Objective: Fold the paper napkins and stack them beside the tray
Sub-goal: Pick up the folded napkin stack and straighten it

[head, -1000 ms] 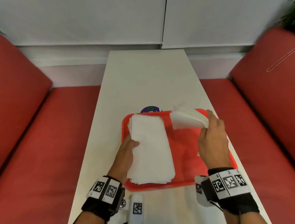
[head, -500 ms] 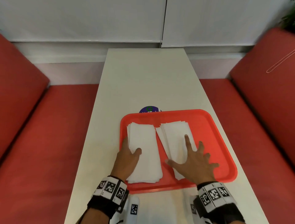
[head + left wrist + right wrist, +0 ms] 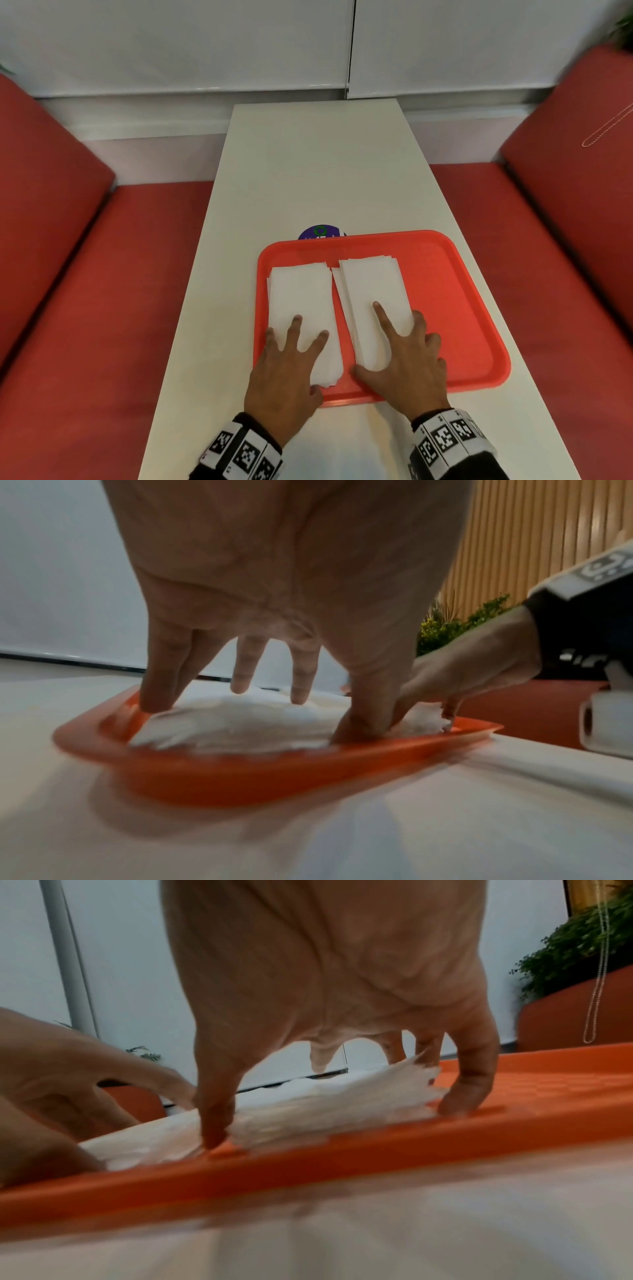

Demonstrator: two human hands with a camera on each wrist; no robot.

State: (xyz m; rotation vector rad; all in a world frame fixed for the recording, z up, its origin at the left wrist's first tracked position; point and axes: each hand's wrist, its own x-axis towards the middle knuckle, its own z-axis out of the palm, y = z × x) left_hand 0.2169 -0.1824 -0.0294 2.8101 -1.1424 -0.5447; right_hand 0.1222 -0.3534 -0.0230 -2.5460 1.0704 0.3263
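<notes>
A red tray lies on the white table with two white napkin stacks side by side in it. My left hand rests on the near half of the left stack, fingers spread and straight, thumb at the near end. My right hand presses the right stack, its forefinger straight on top. In the right wrist view its thumb and little finger stand on the tray either side of that stack. The left wrist view shows spread fingers on the left stack.
A purple round disc peeks out behind the tray's far rim. Red benches run along the left and right of the narrow table. Bare tabletop stretches beyond the tray to the white wall. A thin strip of table shows left of the tray.
A second ago my right hand held a bundle of napkins over the tray's far right. It laid them beside the left stack and now straddles them. My left hand slid onto its stack, fingers spread.
</notes>
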